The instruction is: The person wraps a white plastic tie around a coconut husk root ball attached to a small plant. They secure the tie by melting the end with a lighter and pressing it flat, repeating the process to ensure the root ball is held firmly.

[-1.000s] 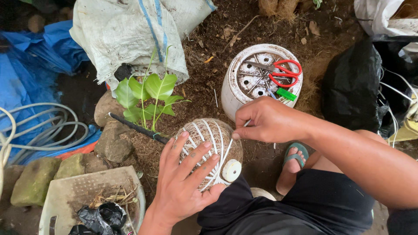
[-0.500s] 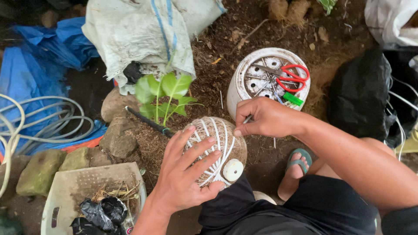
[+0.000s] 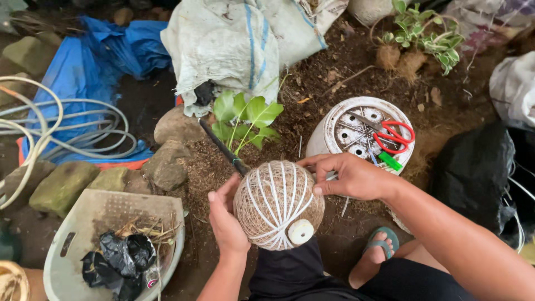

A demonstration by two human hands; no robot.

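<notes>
Right below the camera, at six o'clock, the fibre ball [image 3: 278, 205] sits over the person's dark-clothed lap, wrapped in white string [image 3: 277, 189] running in lines across its top, with a pale round disc [image 3: 300, 231] on its near side. The left hand [image 3: 227, 220] cups the ball from nine o'clock, palm against the fibre, fingers part curled, thumb up beside it. The right hand [image 3: 351, 177] comes in from three o'clock, fingertips pinched together on the ball's upper edge; it looks like it has a strand of the string between them, though that is too fine to be sure. At five o'clock a foot in a green sandal [image 3: 379, 248] rests on the soil.

Down at seven o'clock lies a pale plastic basket [image 3: 106, 212] holding crumpled black plastic and dry stalks. Just past the ball at eleven o'clock, a small green-leaved plant [image 3: 245, 114] rises on a dark stem from the ground. At one o'clock stands an upturned white pot [image 3: 329, 142], with red-handled scissors [image 3: 393, 136] and a small green item [image 3: 390, 161] lying on its holed base. Mossy stones [image 3: 61, 184] line up at nine o'clock, coiled pale hose [image 3: 67, 134] on a blue tarp [image 3: 72, 67] beyond them. Farthest off, at twelve, a white woven sack [image 3: 228, 44], and at one o'clock a variegated plant [image 3: 423, 33].
</notes>
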